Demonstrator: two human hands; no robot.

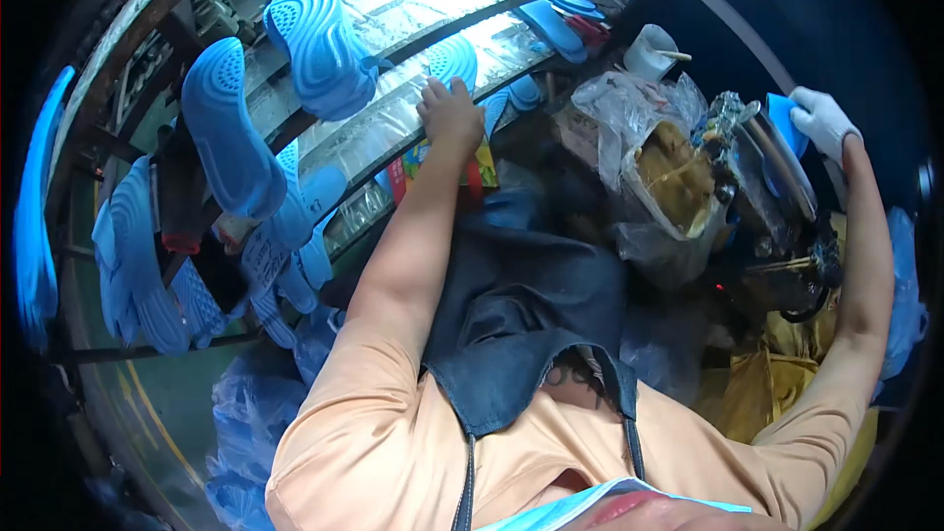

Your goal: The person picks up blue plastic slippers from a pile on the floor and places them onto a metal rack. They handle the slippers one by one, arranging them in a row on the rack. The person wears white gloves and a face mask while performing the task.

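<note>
My bare left hand reaches to the lower shelf, its fingers apart at the near end of a blue insole that lies there. The hand appears to touch the insole without closing round it. Out at the right, my right hand wears a white glove and is closed on the edge of a blue insole. That insole stands against a metal roller on a grimy machine. Part of it is hidden behind the roller.
Blue insoles hang along the rack, one at the left and another above it. A glue-stained, plastic-wrapped container stands by the machine, with a white cup behind. Blue plastic bags lie at lower left.
</note>
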